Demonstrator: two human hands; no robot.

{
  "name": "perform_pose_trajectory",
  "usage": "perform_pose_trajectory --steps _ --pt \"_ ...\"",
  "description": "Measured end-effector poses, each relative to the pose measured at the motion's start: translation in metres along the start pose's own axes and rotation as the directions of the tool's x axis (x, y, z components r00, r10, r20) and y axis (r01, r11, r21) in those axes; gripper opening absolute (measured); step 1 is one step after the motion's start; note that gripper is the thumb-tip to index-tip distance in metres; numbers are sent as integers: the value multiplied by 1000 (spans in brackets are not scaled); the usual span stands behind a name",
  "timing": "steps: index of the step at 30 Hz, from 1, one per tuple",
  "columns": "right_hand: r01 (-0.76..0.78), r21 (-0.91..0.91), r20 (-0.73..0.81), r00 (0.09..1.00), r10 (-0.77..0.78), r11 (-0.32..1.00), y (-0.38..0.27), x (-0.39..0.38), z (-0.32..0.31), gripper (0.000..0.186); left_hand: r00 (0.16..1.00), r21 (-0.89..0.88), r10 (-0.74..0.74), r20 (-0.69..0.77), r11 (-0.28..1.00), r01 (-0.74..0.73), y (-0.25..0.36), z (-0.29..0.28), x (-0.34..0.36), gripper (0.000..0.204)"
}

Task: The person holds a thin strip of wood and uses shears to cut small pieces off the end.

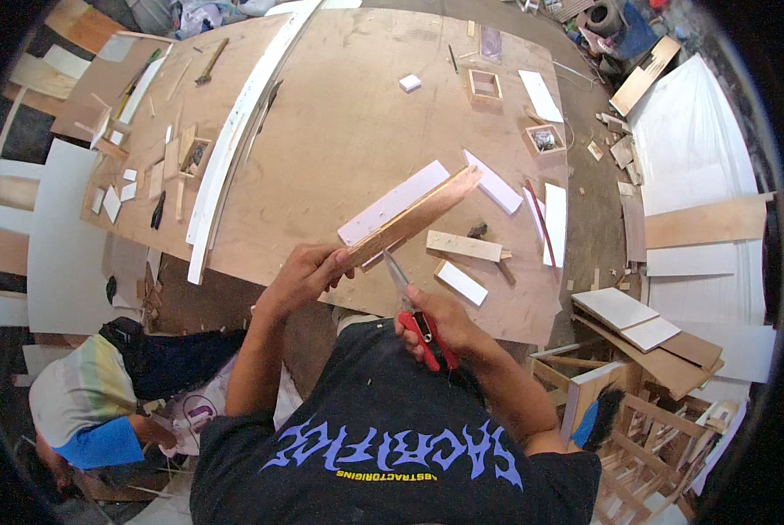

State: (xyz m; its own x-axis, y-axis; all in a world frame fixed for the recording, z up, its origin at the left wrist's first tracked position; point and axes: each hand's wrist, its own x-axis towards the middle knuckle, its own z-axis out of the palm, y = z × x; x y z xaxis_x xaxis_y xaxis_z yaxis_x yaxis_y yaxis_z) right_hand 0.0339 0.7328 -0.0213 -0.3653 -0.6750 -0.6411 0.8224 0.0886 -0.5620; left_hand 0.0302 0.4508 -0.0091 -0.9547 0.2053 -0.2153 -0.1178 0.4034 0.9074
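Note:
My left hand (313, 273) grips the near end of a brown wooden board (418, 214), which points away to the right above the table's front edge. Along its far side runs a pale pinkish-white strip (392, 203); whether the two are joined I cannot tell. My right hand (440, 324) is wrapped round the red handles of a pair of snips (427, 339). Their metal blades (395, 269) point up at the board's lower edge, close to my left fingers. Whether the tips touch the wood is unclear.
A long white strip (234, 149) crosses the plywood table (339, 105). Beside it lie a hammer (211, 63) and pliers (157, 210). To the right are wood offcuts (464, 245) and small wooden boxes (485, 87). Another person (86, 402) crouches at lower left.

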Motion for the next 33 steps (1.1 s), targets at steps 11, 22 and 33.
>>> perform_pose_trajectory --steps 11,22,33 --pt "282 -140 88 958 -272 949 -18 -13 -31 57 990 -249 -53 -133 968 19 19 43 22 51" --pt "78 -182 102 993 -60 980 -43 -26 -50 60 995 -6 -44 -84 999 44 35 40 23 46" --pt "-94 -156 -58 995 86 983 -24 -21 -56 62 994 275 69 88 957 -91 33 37 42 41"
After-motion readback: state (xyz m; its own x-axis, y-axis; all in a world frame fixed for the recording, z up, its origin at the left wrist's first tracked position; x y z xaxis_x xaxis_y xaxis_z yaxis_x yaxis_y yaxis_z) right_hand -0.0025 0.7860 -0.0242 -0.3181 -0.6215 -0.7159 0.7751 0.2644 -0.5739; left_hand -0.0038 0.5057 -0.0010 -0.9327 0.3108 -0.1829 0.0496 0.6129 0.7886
